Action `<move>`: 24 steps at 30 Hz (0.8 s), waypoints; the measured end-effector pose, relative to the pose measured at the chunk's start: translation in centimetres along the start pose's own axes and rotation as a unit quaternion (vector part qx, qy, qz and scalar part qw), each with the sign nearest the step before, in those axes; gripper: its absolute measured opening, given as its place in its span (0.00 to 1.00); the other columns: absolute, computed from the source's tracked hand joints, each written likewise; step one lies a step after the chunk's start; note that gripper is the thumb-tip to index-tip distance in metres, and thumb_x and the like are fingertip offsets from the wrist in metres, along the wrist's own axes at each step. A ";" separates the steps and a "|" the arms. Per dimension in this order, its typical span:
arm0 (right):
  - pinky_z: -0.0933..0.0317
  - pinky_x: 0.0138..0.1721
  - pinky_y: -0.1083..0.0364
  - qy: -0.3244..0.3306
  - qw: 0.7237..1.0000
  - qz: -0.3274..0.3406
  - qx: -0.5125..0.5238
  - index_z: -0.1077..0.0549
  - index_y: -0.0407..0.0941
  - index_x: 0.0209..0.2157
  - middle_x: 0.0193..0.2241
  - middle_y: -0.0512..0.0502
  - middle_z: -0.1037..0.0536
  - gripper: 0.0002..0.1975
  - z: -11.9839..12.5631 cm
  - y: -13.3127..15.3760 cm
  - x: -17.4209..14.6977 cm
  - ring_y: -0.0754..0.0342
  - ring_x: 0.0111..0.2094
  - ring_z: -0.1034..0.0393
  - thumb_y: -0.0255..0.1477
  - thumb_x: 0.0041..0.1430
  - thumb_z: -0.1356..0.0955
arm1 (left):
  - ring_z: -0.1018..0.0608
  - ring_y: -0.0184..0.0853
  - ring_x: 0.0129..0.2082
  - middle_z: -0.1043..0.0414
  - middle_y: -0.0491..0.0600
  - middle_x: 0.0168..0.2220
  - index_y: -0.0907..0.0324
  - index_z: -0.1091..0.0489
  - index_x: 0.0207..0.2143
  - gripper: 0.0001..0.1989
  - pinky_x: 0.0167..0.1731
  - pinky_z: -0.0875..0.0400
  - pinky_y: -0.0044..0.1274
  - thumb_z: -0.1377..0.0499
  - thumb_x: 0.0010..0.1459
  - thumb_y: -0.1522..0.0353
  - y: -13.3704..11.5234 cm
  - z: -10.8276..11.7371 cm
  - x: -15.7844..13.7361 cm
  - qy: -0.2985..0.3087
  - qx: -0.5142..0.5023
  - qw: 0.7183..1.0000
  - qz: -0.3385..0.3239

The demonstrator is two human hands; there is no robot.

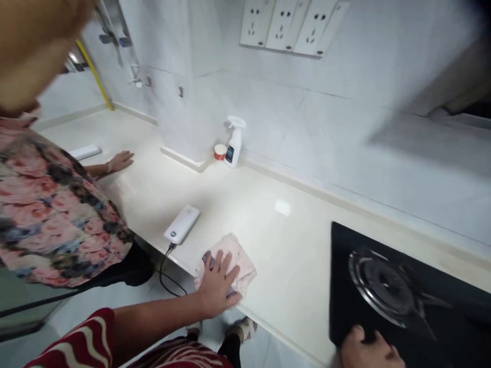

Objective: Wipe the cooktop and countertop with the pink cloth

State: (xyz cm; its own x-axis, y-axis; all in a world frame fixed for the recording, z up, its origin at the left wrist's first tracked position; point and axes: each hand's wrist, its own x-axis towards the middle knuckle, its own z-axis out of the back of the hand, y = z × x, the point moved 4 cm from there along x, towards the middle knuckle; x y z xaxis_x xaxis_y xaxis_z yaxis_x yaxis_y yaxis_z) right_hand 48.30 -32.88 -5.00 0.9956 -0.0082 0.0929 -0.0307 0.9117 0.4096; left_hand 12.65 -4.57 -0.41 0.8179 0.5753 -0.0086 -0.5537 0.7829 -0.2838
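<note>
On the counter's front edge, my left hand (218, 286) presses down on a pale pink cloth (240, 258) with its fingers spread. The cloth lies crumpled under the palm and shows some purple patterning. My right hand (370, 350) is at the bottom right, by the near edge of the black gas stove (343, 291). Its fingers are apart and slightly bent, with nothing seen in them; its lower part is cut off by the frame. A white power bank (182, 225) with a black cable (163, 271) plugged in lies left of the cloth.
A co-worker in a floral shirt (65, 204) stands at the left, one hand (121, 161) flat on the counter (291, 286). A white spray bottle (233, 145) and a small red-and-white tub (220, 152) stand by the wall corner. Sockets (286, 25) are mounted above.
</note>
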 end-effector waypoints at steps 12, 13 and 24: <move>0.52 0.59 0.25 -0.086 0.995 0.039 0.018 0.28 0.44 0.56 0.61 0.24 0.36 0.29 -0.3 0.8 -0.8 0.26 0.65 0.47 0.47 0.61 0.39 | 0.51 0.60 0.71 0.50 0.58 0.72 0.53 0.35 0.64 0.34 0.64 0.57 0.55 0.52 0.65 0.44 -15.5 -5.6 3.7 0.089 -0.046 0.941 -0.322; 0.51 0.59 0.24 -0.085 0.995 0.040 0.017 0.28 0.45 0.57 0.61 0.25 0.36 0.29 -0.3 0.7 -0.7 0.26 0.65 0.47 0.46 0.61 0.39 | 0.49 0.59 0.71 0.48 0.56 0.72 0.52 0.33 0.62 0.33 0.64 0.55 0.54 0.51 0.65 0.44 -15.9 -5.8 3.8 0.090 -0.045 0.936 -0.337; 0.51 0.58 0.25 -0.077 0.997 0.022 0.008 0.27 0.46 0.55 0.61 0.25 0.36 0.29 -1.2 0.0 -0.3 0.26 0.64 0.47 0.48 0.60 0.39 | 0.36 0.46 0.65 0.43 0.50 0.70 0.49 0.36 0.63 0.22 0.59 0.38 0.38 0.46 0.68 0.64 -8.0 -1.9 -1.0 -0.035 0.014 0.911 -0.410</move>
State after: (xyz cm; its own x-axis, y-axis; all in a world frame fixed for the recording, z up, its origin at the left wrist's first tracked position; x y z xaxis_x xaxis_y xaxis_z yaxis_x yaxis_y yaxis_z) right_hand 48.15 -32.41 -6.10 0.9679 -0.0324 0.2493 -0.0767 0.9063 0.4156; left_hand 16.62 -11.87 0.05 0.9471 -0.1927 0.2568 0.2342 0.9617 -0.1422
